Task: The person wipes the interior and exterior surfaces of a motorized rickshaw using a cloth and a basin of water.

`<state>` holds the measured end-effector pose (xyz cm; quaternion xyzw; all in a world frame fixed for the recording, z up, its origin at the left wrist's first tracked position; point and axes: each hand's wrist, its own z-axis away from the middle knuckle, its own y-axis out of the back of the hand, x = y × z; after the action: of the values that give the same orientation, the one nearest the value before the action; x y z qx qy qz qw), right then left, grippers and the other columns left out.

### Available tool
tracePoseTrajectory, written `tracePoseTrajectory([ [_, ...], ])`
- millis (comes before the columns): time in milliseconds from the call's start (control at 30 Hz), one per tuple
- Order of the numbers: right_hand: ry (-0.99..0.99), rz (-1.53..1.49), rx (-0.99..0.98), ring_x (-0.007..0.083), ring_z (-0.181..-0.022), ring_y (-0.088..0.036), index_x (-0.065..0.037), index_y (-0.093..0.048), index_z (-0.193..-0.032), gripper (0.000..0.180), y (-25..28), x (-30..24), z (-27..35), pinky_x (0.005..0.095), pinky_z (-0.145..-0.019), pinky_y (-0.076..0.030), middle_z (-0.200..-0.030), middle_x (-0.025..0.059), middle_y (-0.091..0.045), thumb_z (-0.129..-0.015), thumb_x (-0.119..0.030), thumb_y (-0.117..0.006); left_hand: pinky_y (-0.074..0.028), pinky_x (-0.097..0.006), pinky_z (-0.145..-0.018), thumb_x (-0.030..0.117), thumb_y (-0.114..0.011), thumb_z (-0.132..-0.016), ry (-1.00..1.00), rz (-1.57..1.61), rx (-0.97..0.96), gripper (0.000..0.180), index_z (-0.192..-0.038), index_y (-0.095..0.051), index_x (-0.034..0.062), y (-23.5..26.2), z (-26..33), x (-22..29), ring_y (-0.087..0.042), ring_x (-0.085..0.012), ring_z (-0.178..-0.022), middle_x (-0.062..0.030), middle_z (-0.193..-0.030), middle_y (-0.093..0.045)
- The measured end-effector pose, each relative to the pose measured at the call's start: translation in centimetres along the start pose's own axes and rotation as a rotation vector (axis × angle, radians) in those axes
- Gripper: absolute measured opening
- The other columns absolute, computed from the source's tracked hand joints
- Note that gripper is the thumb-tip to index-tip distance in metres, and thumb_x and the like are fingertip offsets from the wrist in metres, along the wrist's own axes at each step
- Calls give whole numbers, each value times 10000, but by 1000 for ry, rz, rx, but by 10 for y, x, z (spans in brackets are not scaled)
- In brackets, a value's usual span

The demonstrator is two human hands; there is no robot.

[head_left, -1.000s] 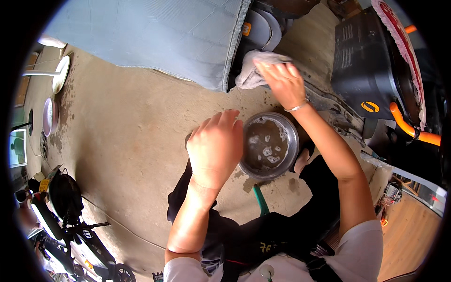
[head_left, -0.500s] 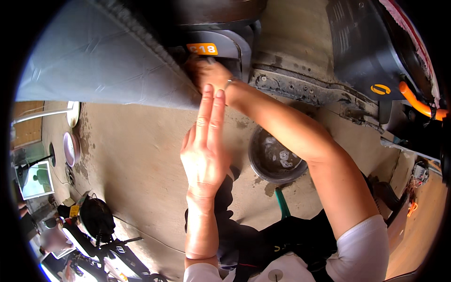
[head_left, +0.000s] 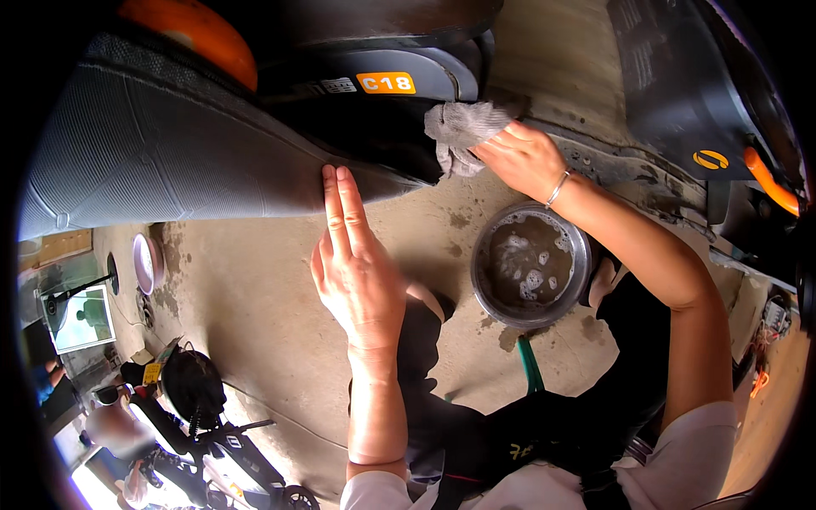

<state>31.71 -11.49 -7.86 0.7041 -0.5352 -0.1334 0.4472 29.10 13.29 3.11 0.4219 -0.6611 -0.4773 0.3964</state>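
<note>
Cloth (head_left: 463, 129), grey, crumpled, one o'clock, is clamped in right hand (head_left: 529, 161) | ribbed sheet (head_left: 195, 161), ten o'clock, is touched by left hand (head_left: 361, 285), grip cannot be told | right hand is shifted toward three o'clock since earlier

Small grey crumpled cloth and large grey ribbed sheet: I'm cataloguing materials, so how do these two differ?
The small grey crumpled cloth is bunched in the right hand, while the large grey ribbed sheet spreads wide, the left hand apparently touching it. The sheet has a dark border; the cloth shows none. Both are grey.
</note>
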Motion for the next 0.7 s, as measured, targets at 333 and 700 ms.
tracePoseTrajectory([
  [333, 177, 457, -50, 164, -1043, -574, -52, -617, -1070, 227, -70, -46, -124, 268, -920, -448, -1089, 70, -636, -917, -95, -455, -455, -361, -895, 2, -502, -837, -7, 62, -13, 685, -1463, -242, 92, -5, 1, 6, -566, -278, -1122, -110, -1490, -314],
  [700, -1083, -1989, -249, 141, -1071, -539, 2, -598, -1166, 317, -19, -60, -171, 267, -922, -414, -1111, 110, -638, -958, -115, -390, -491, -344, -848, 22, -501, -835, 40, 56, -6, 671, -1455, -248, 65, -5, -4, 17, -610, -281, -1031, -119, -1489, -311],
])
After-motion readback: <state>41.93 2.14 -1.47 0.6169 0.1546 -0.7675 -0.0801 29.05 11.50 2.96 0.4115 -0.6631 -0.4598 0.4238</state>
